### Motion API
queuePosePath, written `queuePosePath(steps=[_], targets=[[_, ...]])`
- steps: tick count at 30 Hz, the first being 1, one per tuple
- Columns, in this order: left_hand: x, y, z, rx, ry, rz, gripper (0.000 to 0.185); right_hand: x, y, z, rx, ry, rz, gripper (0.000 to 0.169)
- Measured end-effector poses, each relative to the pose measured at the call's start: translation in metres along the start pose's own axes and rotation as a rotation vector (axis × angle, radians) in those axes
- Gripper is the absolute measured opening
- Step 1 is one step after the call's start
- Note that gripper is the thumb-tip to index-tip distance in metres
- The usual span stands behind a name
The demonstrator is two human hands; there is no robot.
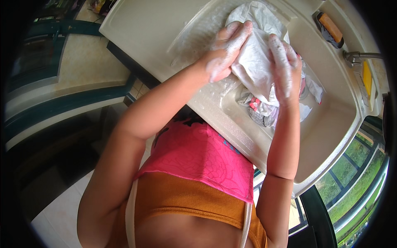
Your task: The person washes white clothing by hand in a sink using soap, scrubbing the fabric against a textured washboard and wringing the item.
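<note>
A wet white cloth hangs between my two soapy hands, over the edge between the ribbed washboard and the basin of a beige laundry sink. My left hand grips its left side, with suds on the fingers and wrist. On its right side my right hand is closed on the fabric, its fingers foamy too. Below, several wet garments, white and grey with pink and red parts, lie in the basin, partly hidden by the cloth and my right forearm.
A brush with an orange-brown back rests in a recess of the sink's rim. Beside it a metal tap juts out, and a yellow object lies in another recess. The sink's front edge runs close to my pink apron.
</note>
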State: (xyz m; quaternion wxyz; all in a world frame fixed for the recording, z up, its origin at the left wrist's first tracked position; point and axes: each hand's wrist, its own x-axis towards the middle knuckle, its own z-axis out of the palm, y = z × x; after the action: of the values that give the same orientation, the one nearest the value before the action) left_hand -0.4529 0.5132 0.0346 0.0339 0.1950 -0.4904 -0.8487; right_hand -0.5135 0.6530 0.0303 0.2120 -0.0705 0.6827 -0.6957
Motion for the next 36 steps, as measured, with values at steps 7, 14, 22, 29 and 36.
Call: queuePosePath(steps=[7, 14, 22, 29, 36], targets=[[-0.011, -0.038, 0.025, -0.212, 0.171, 0.009, 0.022, 0.003, 0.036, 0.034, -0.661, 0.334, -0.603, 0.014], [-0.013, -0.036, 0.015, -0.188, 0.089, 0.013, 0.017, 0.004, 0.009, 0.047, -0.545, 0.231, -0.324, 0.013], [-0.013, -0.005, 0.004, 0.121, 0.015, -0.147, 0.042, 0.031, 0.034, 0.005, -0.752, 0.101, -0.498, 0.018], [0.039, 0.108, -0.015, 1.218, -0.601, 0.100, 0.021, 0.023, -0.025, -0.063, -0.292, -0.174, -0.104, 0.020], [0.073, 0.178, 0.048, 1.561, -0.752, 0.864, 0.019, 0.011, -0.122, -0.104, -0.663, 0.154, -0.392, 0.024]])
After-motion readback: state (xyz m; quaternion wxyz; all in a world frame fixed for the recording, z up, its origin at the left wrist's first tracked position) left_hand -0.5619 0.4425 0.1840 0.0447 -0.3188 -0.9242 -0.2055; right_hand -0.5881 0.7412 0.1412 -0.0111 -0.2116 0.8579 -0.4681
